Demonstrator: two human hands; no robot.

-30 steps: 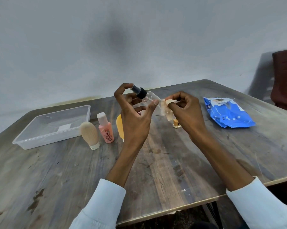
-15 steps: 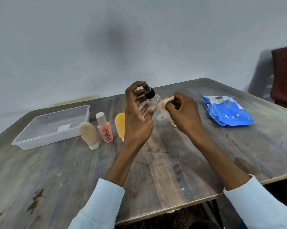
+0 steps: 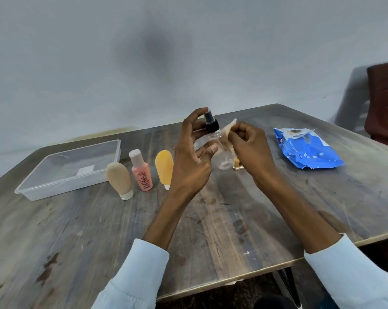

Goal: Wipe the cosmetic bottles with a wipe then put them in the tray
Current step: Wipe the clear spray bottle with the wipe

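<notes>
You're holding the clear spray bottle (image 3: 220, 150) upright above the counter (image 3: 211, 219), right of the empty clear tray (image 3: 65, 168), with the wipe (image 3: 230, 130) pressed against it.

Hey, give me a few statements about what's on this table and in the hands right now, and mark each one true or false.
1. The left hand holds the clear spray bottle off the table. True.
2. The right hand pinches a wipe against that bottle. True.
3. The plastic tray already has bottles in it. False: no bottle is in it.
4. The blue wipes pack lies left of the tray. False: it lies far to the right.
5. The pink bottle stands upright between the beige tube and the yellow tube. True.
</notes>
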